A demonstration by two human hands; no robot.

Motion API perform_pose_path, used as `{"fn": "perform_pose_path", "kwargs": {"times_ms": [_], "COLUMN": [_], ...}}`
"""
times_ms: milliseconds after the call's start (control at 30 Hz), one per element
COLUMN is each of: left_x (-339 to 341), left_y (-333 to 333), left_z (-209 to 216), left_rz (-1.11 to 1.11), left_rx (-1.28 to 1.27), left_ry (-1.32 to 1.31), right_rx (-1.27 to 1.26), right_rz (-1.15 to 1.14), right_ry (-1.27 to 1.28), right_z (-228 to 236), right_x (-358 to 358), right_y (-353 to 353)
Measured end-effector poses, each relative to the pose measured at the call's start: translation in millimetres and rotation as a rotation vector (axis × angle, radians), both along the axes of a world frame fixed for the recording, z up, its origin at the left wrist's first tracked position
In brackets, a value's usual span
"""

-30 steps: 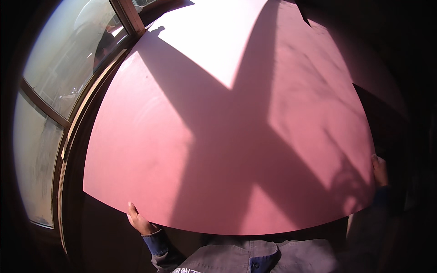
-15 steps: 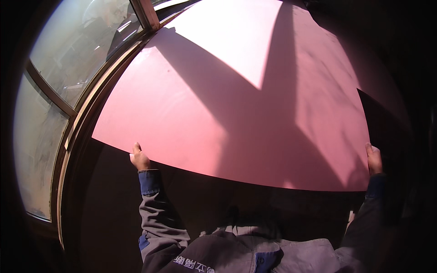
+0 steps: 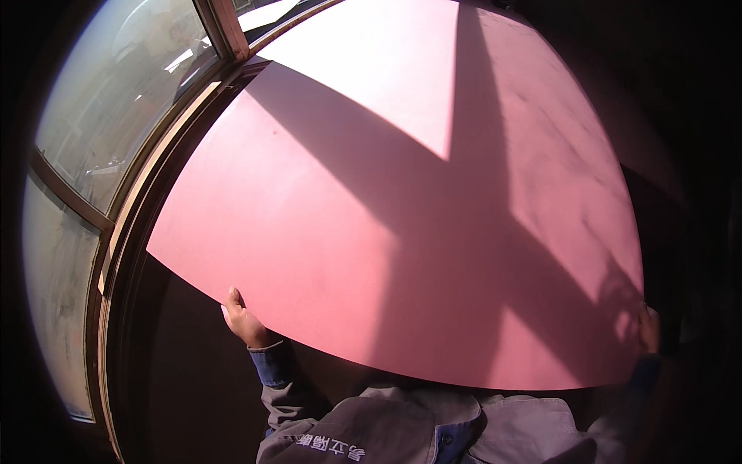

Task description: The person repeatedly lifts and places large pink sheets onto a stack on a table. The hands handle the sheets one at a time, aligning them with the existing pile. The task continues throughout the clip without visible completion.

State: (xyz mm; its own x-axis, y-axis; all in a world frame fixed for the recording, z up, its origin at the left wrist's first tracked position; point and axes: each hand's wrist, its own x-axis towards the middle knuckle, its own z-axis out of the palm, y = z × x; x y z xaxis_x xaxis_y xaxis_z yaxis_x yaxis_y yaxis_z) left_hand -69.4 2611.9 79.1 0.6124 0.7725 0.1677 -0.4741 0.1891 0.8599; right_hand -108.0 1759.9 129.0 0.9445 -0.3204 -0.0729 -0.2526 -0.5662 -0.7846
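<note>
A large flat pink board (image 3: 325,271) spreads out in front of me, crossed by a bright patch of sunlight and dark shadow bands. My left hand (image 3: 246,319) grips its near edge toward the left corner, thumb on top and fingers hidden beneath. At the right edge, close to the near corner, my right hand (image 3: 649,329) is closed on the board, partly in shade. Both forearms are in grey sleeves with blue cuffs. What bears the board's far part cannot be seen.
Along the left runs a framed window (image 3: 124,116) with a brownish frame (image 3: 116,224), close beside the board's left edge. Deep shadow lies beyond the board on the right and beneath its near edge.
The board's near edge has come closer to my body, and both hands have moved nearer with it. The window has shifted slightly left and down in view. Both hands keep their hold.
</note>
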Motion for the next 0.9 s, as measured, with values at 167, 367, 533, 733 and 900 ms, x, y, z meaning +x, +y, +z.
{"fn": "perform_pose_path", "kwargs": {"times_ms": [167,367,533,733,900], "left_x": [118.4,209.3,204.2,243.3,290.1], "left_y": [-0.8,2.2,-33.6,-8.2,51.0], "left_z": [-14.6,-2.7,20.4,27.4,-3.1], "left_rz": [0.225,-0.018,-0.142,0.006,0.044], "left_rx": [0.05,0.266,0.306,0.666,0.995], "left_ry": [0.055,0.252,0.157,0.575,0.562], "right_rx": [-0.128,-0.025,-0.224,-0.054,0.133], "right_rz": [-0.15,-0.316,-0.351,-0.33,-0.259], "right_ry": [0.021,-0.124,-0.2,-0.1,-0.197], "right_z": [-18.1,-26.7,16.1,44.1,32.2], "right_x": [73.1,65.7,12.0,-54.8,-106.3], "right_y": [-8.7,1.3,-8.6,37.2,114.2]}}
